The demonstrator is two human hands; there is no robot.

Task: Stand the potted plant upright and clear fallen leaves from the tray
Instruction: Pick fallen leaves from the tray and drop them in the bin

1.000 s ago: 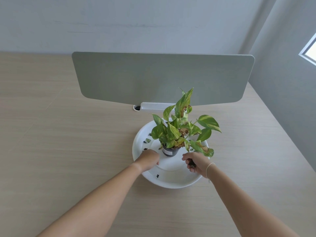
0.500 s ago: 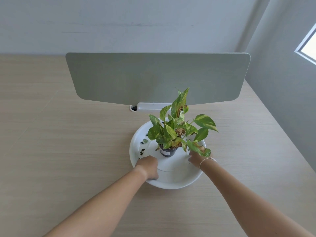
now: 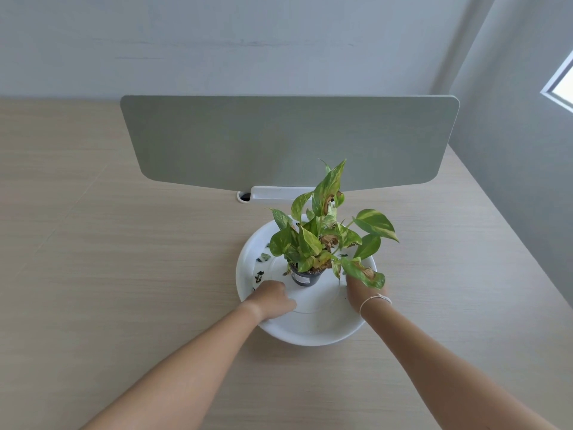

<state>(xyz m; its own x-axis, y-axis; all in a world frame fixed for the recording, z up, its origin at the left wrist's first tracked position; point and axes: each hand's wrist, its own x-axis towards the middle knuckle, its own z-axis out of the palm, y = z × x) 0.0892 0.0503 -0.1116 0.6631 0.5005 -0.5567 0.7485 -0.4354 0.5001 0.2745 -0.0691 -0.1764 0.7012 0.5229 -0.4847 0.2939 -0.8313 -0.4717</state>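
On the pale wood surface (image 3: 124,274) sits a round white tray (image 3: 310,335), and the potted plant (image 3: 319,240) stands upright near the middle of it in a small dark pot (image 3: 305,277). The pot has a pale label on its side, but the writing is too small to read. Some of the plant's leaves are green and yellow, and a few have brown dry spots.

Little dark fallen leaves (image 3: 262,259) lie on the left part of the tray, near its rim. A few more bits lie just beside the left hand (image 3: 273,297).

The left hand rests inside the tray with its fingers curled under, and I cannot tell if it holds anything. The right hand (image 3: 361,291) is on the right side of the tray. A big drooping leaf (image 3: 366,273) hangs over its fingers and hides them, so I cannot tell if they are spread or pinching. A thin white band (image 3: 375,300) goes round the right wrist.

Behind the tray stands a wide grey-green panel (image 3: 288,141) on a white base (image 3: 273,193). A grey wall (image 3: 248,41) is behind that, and a window corner (image 3: 562,85) shows at the far right.
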